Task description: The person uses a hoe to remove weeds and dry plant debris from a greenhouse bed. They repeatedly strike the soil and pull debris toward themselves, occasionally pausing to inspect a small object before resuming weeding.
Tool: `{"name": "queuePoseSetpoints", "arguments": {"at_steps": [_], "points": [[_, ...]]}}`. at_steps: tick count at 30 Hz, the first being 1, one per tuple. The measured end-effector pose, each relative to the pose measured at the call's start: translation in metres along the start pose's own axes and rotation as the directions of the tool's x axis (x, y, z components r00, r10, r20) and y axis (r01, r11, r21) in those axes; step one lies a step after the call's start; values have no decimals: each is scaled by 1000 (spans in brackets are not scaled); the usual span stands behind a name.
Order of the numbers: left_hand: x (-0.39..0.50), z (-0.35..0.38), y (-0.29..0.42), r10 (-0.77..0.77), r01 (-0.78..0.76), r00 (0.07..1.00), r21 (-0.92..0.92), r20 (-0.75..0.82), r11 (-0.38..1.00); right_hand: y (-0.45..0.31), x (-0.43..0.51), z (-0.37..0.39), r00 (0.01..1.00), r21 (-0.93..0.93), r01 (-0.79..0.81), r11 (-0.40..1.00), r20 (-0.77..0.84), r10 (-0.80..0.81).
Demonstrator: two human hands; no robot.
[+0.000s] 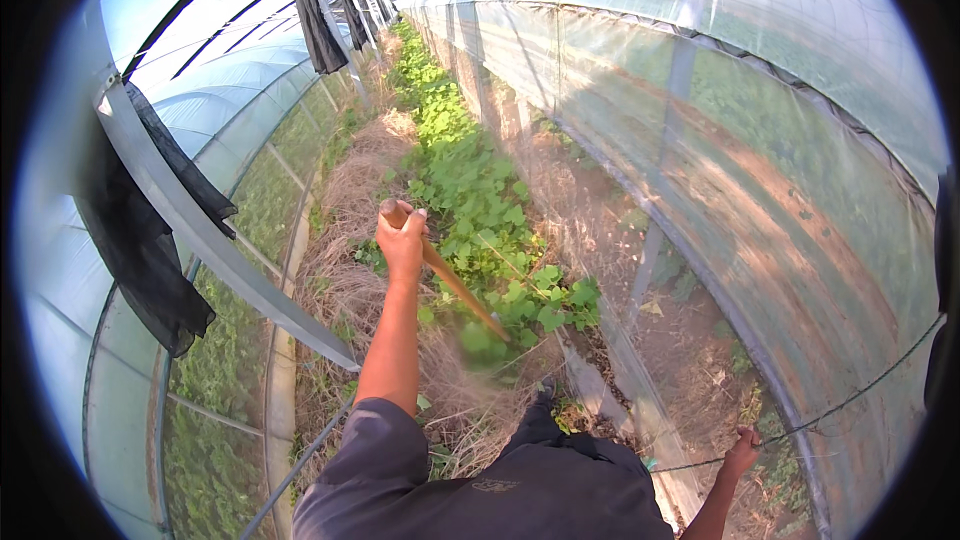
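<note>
My left hand is wrapped around the upper end of a long wooden tool handle, held out before me. The handle slants down to the right into a band of green leafy vines. Leaves and blur hide the tool's head, so its kind cannot be told. Low on the right, my right hand is closed at a thin dark-green rope, which runs out from both sides of the fist.
Dry straw-like weeds border the vines. A grey metal post with black netting leans across the left. Clear plastic sheeting of a tunnel greenhouse walls the right; a concrete kerb runs on the left.
</note>
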State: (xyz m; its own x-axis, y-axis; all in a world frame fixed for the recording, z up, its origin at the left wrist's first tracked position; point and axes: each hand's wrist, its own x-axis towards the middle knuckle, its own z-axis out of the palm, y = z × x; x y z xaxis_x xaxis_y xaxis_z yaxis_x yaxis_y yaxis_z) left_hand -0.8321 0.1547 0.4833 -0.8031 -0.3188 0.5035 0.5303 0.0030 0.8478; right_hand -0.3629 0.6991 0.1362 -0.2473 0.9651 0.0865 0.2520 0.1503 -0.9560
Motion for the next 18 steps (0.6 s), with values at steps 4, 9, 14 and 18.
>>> {"name": "queuePoseSetpoints", "arguments": {"at_steps": [4, 9, 14, 18], "points": [[6, 0, -1, 28, -28, 1000, 34, 4, 999, 0, -3, -1, 998, 4, -58, 998, -25, 58], [10, 6, -4, 36, -35, 999, 42, -7, 998, 6, -3, -6, 1000, -22, -13, 1000, -23, 13], [7, 15, -8, 40, -41, 999, 38, 15, 998, 11, 2, -11, 1000, -63, 15, 998, -4, -15], [3, 18, -8, 54, -55, 998, 26, 26, 998, 14, 5, -11, 1000, -21, -23, 1000, -20, 22]]}}
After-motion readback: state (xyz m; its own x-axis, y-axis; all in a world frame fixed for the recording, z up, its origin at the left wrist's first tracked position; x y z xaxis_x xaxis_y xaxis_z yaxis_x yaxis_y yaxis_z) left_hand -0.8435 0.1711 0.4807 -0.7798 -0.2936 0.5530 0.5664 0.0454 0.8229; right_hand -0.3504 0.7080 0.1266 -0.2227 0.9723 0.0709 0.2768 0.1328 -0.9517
